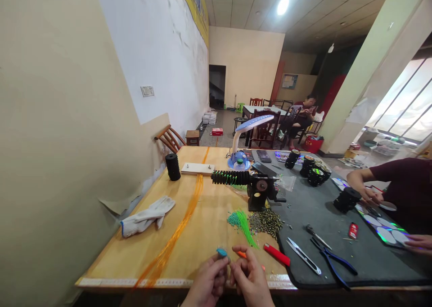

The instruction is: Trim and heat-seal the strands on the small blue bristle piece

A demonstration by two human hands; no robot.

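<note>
Left hand [207, 281]: your fingers curl inward, and your thumb and fingertips pinch a small blue tuft [222, 252], lifted clear of the table at lower centre of the frame.

Right hand [250, 280]: your fingers curl up just beside the left hand, with an orange piece [241, 254] between the two hands; you cannot tell whether this hand grips it.

Within reach: green strands [245, 228], teal beads [233, 219] and dark beads [266, 221] lie loose just above your hands, probably so you can pick from them easily. A red lighter [276, 254] lies to their right.

Table: long orange strands [168, 244] run across the wooden table [205, 257] towards your left hand's side, laid out flat, seemingly to keep them untangled.

Mat: snips [303, 255] and pliers [332, 262] lie on the black mat [303, 212] at lower right, apart from the loose beads.

Farther up: a black spool [229, 177] wrapped with green sits on a hand winder [260, 192], which holds it level.

Co-worker: at the right edge, a co-worker's hand [369, 194] rests by a black spool of its own, separate from yours.
</note>
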